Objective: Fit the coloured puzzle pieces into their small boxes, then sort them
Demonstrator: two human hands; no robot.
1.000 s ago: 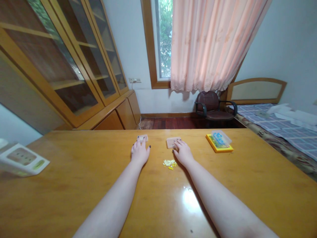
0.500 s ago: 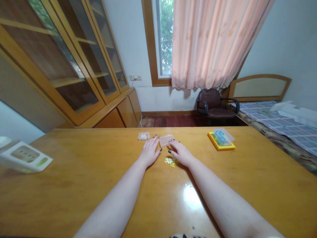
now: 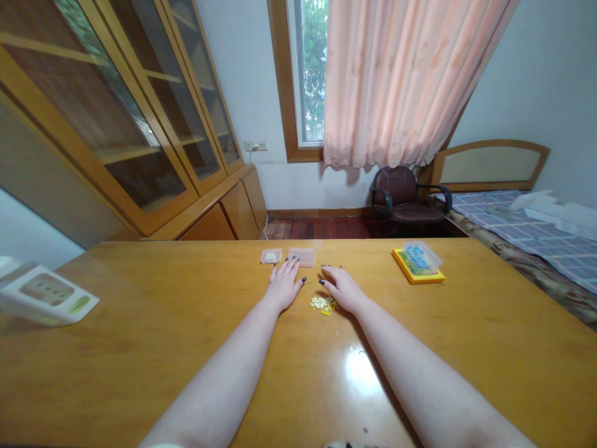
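Observation:
My left hand (image 3: pixel 283 287) lies open with its fingers spread, their tips over the near edge of a clear plastic tray (image 3: pixel 306 256). Left of that tray stands a smaller clear plastic box (image 3: pixel 271 256) with something white in it. On the right, my right hand (image 3: pixel 344 290) is open and holds nothing, its fingers loosely bent and pointing left. A small heap of pale cream and yellow pieces (image 3: pixel 321 303) lies on the table just left of the right palm. One larger flat yellow piece (image 3: pixel 325 313) sits at the near side of the heap.
A yellow box (image 3: pixel 415 271) with a clear lid (image 3: pixel 421 256) on top stands at the table's right. At the left edge is a white plastic container (image 3: pixel 51 295). Beyond the wooden table (image 3: pixel 186 348) are a chair (image 3: pixel 401 193), a bed and a glass-fronted cabinet.
The larger clear tray has shifted left and slightly away, next to the small box. My right hand has come off it; my left fingers now reach over its edge.

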